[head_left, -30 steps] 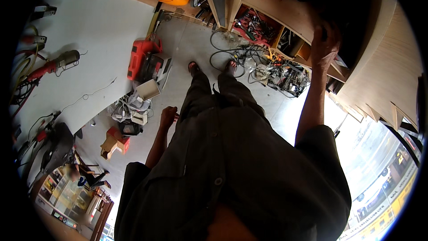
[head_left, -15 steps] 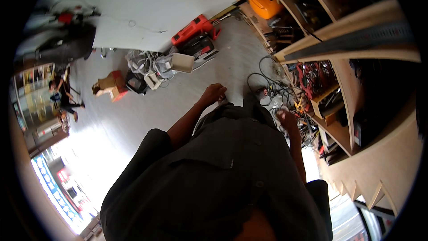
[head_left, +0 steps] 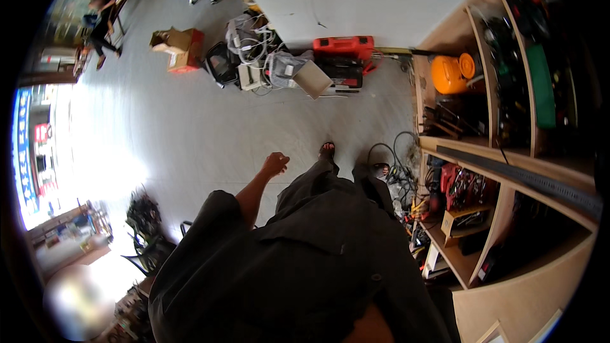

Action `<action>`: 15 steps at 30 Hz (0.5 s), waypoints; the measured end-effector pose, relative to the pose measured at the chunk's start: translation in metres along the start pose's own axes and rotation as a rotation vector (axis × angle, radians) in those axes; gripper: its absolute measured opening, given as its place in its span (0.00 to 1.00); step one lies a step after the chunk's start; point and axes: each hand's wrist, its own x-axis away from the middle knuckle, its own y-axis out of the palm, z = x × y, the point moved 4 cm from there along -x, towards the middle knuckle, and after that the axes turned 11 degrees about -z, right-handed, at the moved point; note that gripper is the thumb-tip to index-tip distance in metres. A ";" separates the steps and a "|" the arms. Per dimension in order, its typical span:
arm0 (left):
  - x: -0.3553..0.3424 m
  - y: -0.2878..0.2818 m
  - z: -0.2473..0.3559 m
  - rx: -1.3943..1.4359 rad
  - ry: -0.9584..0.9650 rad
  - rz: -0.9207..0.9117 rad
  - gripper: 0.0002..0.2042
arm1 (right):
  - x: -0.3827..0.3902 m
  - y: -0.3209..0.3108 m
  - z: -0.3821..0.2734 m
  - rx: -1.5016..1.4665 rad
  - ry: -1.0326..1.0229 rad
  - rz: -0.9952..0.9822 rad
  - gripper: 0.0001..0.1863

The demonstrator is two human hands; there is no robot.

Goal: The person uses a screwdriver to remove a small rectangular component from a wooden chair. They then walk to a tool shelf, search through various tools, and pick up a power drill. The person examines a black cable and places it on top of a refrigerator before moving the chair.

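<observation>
My left hand point(head_left: 275, 164) hangs over the grey floor to the left of my legs, its fingers loosely bent and a little apart, with nothing visible in them. It touches nothing. My right hand is out of sight; my dark clothing covers that side. Below, my two feet in open footwear show on the floor, the left one point(head_left: 327, 148) ahead of my left hand and the right one point(head_left: 381, 169) close to a tangle of black cables point(head_left: 399, 168).
On the right stand wooden shelves point(head_left: 438, 146) with tools and an orange container point(head_left: 450, 74). Ahead lie a red case point(head_left: 343, 46), a beige tray point(head_left: 312, 79), white cables point(head_left: 249, 47) and an open carton point(head_left: 184, 51). A white table point(head_left: 356, 0) stands beyond; a person point(head_left: 101, 25) sits far left.
My view has turned to the right, so the shelves and floor items sit differently. My left hand has swung out from my body, and my right hand has gone out of view.
</observation>
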 end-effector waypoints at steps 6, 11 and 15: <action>0.045 -0.023 -0.072 0.293 -0.035 0.142 0.17 | -0.009 -0.076 -0.178 0.073 -0.098 -0.120 0.23; 0.072 0.016 -0.102 0.491 -0.060 0.195 0.17 | -0.039 -0.148 -0.372 -0.368 -0.697 -0.130 0.14; 0.107 0.085 -0.125 0.607 -0.082 0.225 0.17 | 0.117 -0.220 -0.579 -0.143 -1.301 0.089 0.09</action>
